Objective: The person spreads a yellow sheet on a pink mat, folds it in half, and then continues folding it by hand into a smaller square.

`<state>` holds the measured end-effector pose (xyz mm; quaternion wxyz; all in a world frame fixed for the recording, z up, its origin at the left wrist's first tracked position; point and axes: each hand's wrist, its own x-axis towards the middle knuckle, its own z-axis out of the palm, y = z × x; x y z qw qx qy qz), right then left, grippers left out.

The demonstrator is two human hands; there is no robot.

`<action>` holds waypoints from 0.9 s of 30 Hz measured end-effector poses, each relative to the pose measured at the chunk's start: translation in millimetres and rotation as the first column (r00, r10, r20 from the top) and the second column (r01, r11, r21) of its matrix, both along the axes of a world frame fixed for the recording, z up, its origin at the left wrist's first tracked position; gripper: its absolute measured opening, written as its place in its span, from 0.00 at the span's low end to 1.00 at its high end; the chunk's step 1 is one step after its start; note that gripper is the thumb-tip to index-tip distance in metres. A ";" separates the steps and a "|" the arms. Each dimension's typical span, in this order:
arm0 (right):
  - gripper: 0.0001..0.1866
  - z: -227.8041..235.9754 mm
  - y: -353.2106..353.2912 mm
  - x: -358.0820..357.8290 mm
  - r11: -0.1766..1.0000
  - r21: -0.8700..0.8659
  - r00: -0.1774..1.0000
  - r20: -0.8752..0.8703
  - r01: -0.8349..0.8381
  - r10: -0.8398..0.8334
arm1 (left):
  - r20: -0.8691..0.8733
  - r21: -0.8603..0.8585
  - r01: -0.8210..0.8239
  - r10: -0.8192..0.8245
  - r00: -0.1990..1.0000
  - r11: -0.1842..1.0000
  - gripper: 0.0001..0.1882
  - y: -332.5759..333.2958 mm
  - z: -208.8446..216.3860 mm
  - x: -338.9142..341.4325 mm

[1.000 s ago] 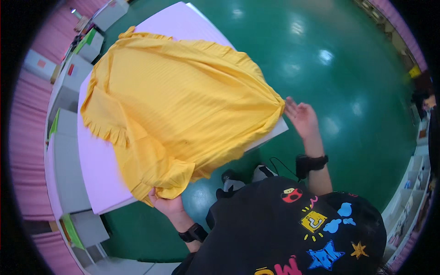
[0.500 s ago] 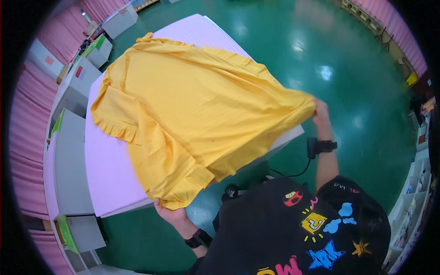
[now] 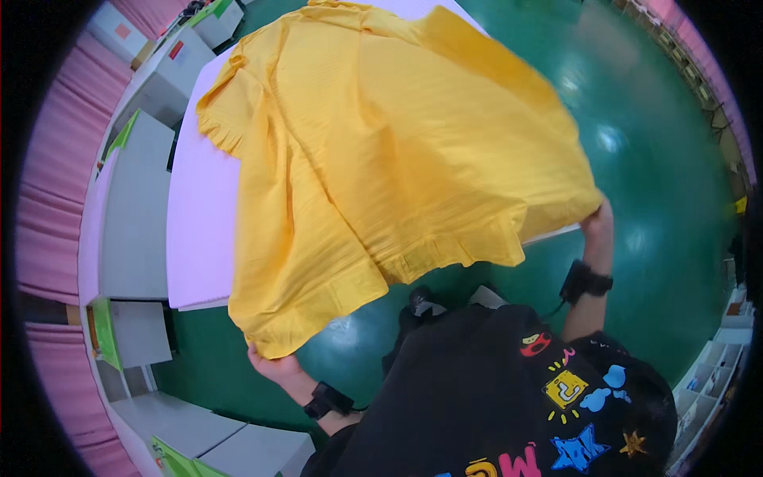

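Observation:
A large yellow garment with ruffled edges is spread and billowing over a table with a pale pink-lilac top. Its near hem sags past the table's front edge, between my hands. At the near left, my left hand pinches a corner of the hem. My right hand grips the opposite corner, out by the table's right side. A ruffled piece, possibly a sleeve, lies on the left of the tabletop. The garment's far end rests on the table near the top of the view.
Grey-white cabinets with green edges line the left side, before pink curtains. More low cabinets stand at the lower left. White shelving is at the lower right. Green, shiny floor surrounds the table.
My hands have moved farther apart, the right one outward to the right and the left one slightly left. The garment's near edge has spread wider and its right side has lifted. The view has shifted.

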<state>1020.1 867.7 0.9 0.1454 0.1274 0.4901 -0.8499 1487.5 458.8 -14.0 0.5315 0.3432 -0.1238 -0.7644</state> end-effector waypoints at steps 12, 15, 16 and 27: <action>0.19 -44.6 1.7 27.1 0.993 -0.097 0.985 0.150 -0.069 0.083 | 0.968 -0.252 -0.144 0.248 -0.049 0.957 0.26 -35.4 -19.2 -11.3; 0.19 -27.8 9.0 41.2 0.976 -0.215 0.997 0.063 -0.027 0.042 | 0.645 -0.606 0.670 0.758 0.100 0.428 0.37 5.7 21.0 -70.7; 0.20 -28.8 20.8 39.8 0.963 -0.266 0.998 -0.055 -0.043 0.029 | 0.822 -0.440 0.832 0.524 0.222 0.338 0.46 39.2 37.9 -105.4; 0.21 60.0 26.4 44.4 0.990 -0.123 0.848 -0.516 0.067 -0.121 | 0.856 -0.122 0.945 0.451 0.255 -0.303 0.15 74.5 -3.1 -203.0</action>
